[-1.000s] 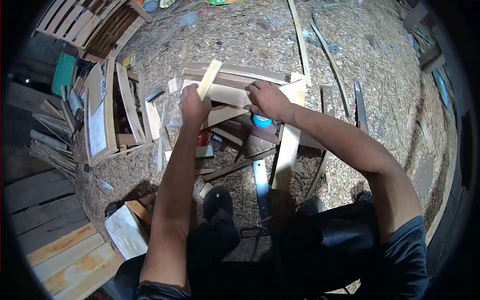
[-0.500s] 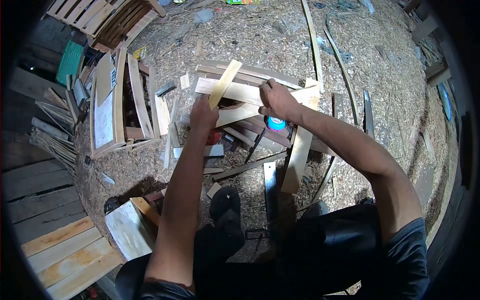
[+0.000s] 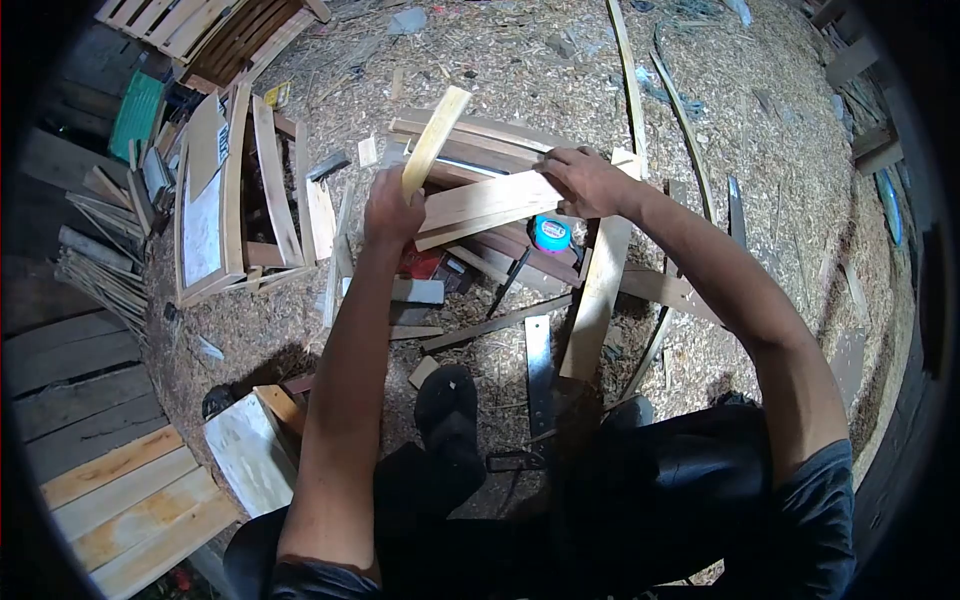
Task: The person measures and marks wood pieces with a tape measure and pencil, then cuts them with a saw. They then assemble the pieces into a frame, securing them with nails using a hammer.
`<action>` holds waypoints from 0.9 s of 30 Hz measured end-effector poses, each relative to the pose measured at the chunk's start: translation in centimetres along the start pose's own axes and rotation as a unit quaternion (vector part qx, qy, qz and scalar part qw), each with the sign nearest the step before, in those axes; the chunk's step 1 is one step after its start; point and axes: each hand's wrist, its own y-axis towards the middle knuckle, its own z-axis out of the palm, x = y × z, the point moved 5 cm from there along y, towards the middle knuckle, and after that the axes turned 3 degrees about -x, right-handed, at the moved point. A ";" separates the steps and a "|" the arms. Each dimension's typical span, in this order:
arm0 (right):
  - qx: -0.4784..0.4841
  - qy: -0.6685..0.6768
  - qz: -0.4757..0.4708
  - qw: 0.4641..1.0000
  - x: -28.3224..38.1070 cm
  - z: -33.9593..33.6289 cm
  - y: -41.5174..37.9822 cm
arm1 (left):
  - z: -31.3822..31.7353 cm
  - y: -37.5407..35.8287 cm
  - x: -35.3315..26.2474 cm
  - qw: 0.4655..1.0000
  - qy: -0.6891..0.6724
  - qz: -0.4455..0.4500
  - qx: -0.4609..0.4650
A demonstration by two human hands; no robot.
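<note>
My left hand point(image 3: 393, 208) is closed round the lower end of a short pale slat point(image 3: 436, 140), which points up and away. My right hand point(image 3: 586, 182) grips the right end of a wider pale board point(image 3: 485, 202). This board lies over another light board, and its left end meets my left hand. Just below my right hand is a blue round object point(image 3: 551, 233) with a pink edge. A long pale board point(image 3: 598, 290) runs from beside my right hand toward my feet. Darker boards point(image 3: 490, 148) lie behind, partly hidden.
A wooden frame crate point(image 3: 238, 200) stands at the left, with a slatted crate point(image 3: 225, 45) beyond it. A metal-like strip point(image 3: 539, 375) lies between my feet. A white-topped box point(image 3: 250, 455) is near my left leg. Wood scraps cover the chip-strewn ground.
The short slat has moved off the wider board, up and left, with my left hand. My right hand has shifted slightly right, and the wider board has come down onto the light board.
</note>
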 end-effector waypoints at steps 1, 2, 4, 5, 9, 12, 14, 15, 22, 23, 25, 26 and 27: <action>-0.002 -0.009 -0.001 1.000 0.1 0.1 -0.2 | 0.1 -0.2 -0.2 1.000 -0.009 -0.012 0.013; -0.004 -0.017 -0.002 1.000 0.1 0.2 -0.4 | 0.1 -0.3 -0.3 0.999 -0.017 -0.025 0.026; 0.008 -0.005 0.015 1.000 0.0 0.3 -0.5 | 0.3 -0.4 -0.2 0.999 -0.014 -0.026 0.026; 0.023 0.015 0.033 0.999 -0.3 0.4 -0.4 | 0.3 -0.4 -0.1 0.999 -0.012 -0.027 0.026; 0.038 0.037 0.030 0.998 -1.5 0.0 -0.9 | 0.1 -0.4 -0.1 0.998 -0.024 -0.033 0.054; 0.033 0.028 0.025 0.999 -1.8 0.0 -1.8 | 0.2 -0.5 -0.6 0.995 -0.047 -0.030 0.083; 0.043 -0.010 0.048 0.998 -1.5 0.5 -2.2 | 0.4 -0.7 -1.1 0.992 -0.065 -0.025 0.102; 0.048 -0.029 0.059 0.997 -1.3 0.6 -2.4 | 0.5 -0.6 -1.5 0.991 -0.075 -0.025 0.111; -0.135 -0.024 0.041 0.990 0.8 -2.4 -1.3 | 1.1 -0.1 -5.2 0.987 -0.059 0.057 0.136; -0.146 -0.026 0.038 0.988 1.2 -2.9 -1.1 | 1.4 0.1 -6.2 0.987 -0.047 0.069 0.140; -0.161 -0.038 0.037 0.986 1.9 -3.4 -0.8 | 1.8 0.4 -8.3 0.983 -0.048 0.103 0.144; -0.165 -0.050 0.026 0.985 2.4 -3.6 -0.9 | 2.1 0.6 -9.4 0.981 -0.049 0.120 0.146; -0.169 -0.062 0.015 0.984 2.6 -3.4 -1.0 | 2.4 0.8 -10.6 0.977 -0.073 0.142 0.142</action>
